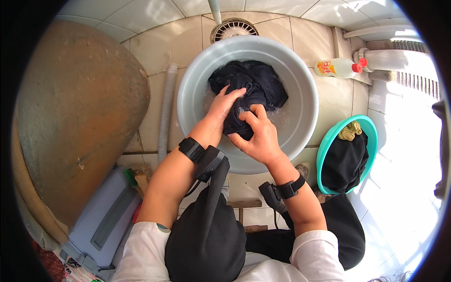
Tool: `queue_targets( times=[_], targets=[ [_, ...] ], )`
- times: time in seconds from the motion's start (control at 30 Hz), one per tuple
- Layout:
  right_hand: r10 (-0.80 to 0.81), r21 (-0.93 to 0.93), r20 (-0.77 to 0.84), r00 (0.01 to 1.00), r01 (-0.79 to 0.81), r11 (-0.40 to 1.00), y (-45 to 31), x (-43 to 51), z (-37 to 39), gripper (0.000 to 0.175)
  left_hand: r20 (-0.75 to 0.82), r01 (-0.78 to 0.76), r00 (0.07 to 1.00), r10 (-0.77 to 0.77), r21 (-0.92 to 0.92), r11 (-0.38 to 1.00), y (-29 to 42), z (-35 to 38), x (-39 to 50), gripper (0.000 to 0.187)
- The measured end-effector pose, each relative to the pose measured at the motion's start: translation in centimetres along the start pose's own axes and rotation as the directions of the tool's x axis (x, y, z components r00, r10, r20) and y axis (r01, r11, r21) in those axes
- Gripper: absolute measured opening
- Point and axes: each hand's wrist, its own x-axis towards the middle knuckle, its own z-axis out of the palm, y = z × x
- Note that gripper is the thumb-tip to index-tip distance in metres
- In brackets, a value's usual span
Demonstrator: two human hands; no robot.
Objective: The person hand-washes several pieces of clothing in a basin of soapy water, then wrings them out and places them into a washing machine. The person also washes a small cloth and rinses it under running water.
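A wet black cloth garment (259, 79) lies bunched in shallow water inside a large grey plastic basin (306, 88) on the tiled floor. My left hand (225, 104) rests on the cloth's left side, thumb and fingers spread over a fold; part of the fingers is hidden. Around the cloth's near end my right hand (257, 130) is curled, pinching the fabric between thumb and fingers. Both wrists bear black straps with small devices.
Right of the basin stands a turquoise basin (320, 165) with dark cloth (343, 162) and a yellowish cloth (349, 131). A red-capped bottle (336, 68) lies at the upper right. A ribbed grey hose (167, 109), a large brown vessel (84, 105) and a floor drain (234, 28) surround the basin.
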Motion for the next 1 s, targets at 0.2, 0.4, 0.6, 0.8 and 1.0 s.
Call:
queue_targets(
  times=[0.2,0.4,0.6,0.8,1.0],
  targets=[
    [-0.009,-0.080,-0.133,0.991,-0.002,0.997,4.9,2.0,2.5,0.031,-0.112,-0.090,0.989,0.097,0.066,0.994,-1.5,1.5,-2.2,0.026],
    [0.129,0.051,0.047,0.991,-0.131,0.990,6.2,1.5,-1.0,0.031,-0.019,-0.284,0.949,0.316,0.387,0.877,-1.6,0.2,-3.0,0.023],
    [0.297,0.021,-0.047,0.954,-0.296,0.955,6.8,3.3,-4.5,0.048,0.015,-0.240,0.894,0.448,0.860,0.450,-1.1,-3.2,-2.9,0.043],
    [0.356,-0.120,-0.211,0.911,-0.385,0.915,8.9,6.3,2.2,0.091,-0.176,-0.207,0.876,0.450,0.705,0.679,1.3,-1.7,-0.7,0.096],
    [0.158,0.342,-0.053,0.986,-0.130,0.931,5.3,4.9,2.8,0.040,-0.003,0.077,0.997,-0.077,0.095,0.993,3.3,-1.2,3.0,0.094]
  ],
)
